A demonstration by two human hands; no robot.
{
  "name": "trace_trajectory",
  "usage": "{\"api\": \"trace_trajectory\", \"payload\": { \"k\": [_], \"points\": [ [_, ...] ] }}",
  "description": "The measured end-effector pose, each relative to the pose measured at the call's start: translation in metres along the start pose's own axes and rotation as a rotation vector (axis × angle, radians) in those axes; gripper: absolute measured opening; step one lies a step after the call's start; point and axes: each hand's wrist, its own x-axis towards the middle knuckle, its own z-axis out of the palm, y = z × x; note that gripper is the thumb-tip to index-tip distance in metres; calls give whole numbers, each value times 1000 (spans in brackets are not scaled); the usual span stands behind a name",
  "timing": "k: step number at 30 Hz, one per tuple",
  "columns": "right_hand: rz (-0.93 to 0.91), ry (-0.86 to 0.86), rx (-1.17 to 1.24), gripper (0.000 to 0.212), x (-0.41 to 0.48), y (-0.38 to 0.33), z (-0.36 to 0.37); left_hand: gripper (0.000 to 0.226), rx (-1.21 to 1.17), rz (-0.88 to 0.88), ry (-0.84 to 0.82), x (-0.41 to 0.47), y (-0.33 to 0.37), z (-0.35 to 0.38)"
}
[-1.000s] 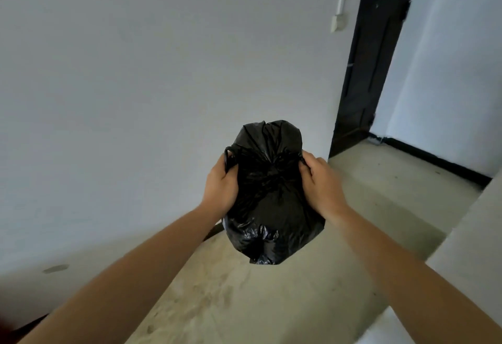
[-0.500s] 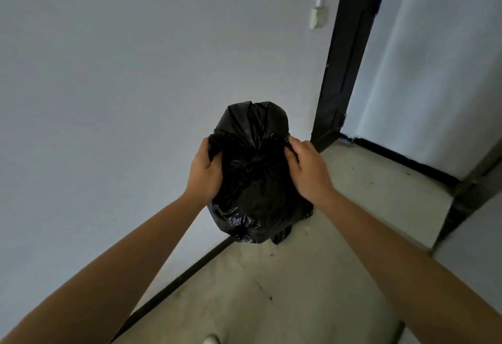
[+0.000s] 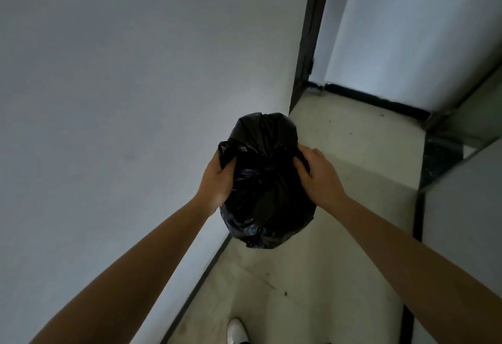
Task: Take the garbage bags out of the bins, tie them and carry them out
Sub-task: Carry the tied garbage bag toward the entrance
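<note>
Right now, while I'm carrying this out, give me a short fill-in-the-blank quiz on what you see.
1. The left hand and right hand both grip a ____ bag.
2. A white shoe shows at the ____ edge of the view.
3. The bag hangs beside the wall on the person's ____ side.

Missing words: black; bottom; left.

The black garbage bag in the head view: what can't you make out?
Head view only.
garbage bag contents: hidden by opaque black plastic.
Its knot: lost in dark folds, tied or not unclear.
left hand and right hand fingertips: curled into the plastic.
white shoe: cut off by the bottom edge.
</note>
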Motion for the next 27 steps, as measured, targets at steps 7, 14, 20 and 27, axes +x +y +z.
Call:
{"api": "trace_trajectory", "payload": {
  "k": [7,14,20,27],
  "points": [
    [437,-167,121,65,10,116,107,24,-180,-479,-93,74,-147,43],
    [634,-461,91,44,-17,275,252,22,19,-801,33,111,-352,108],
    [702,-527,59,39,-41,395,370,29,126,-856,115,136,-517,155],
    [701,-539,1,38,-39,487,482,24,145,-888,116,168,-669,184]
  ]
}}
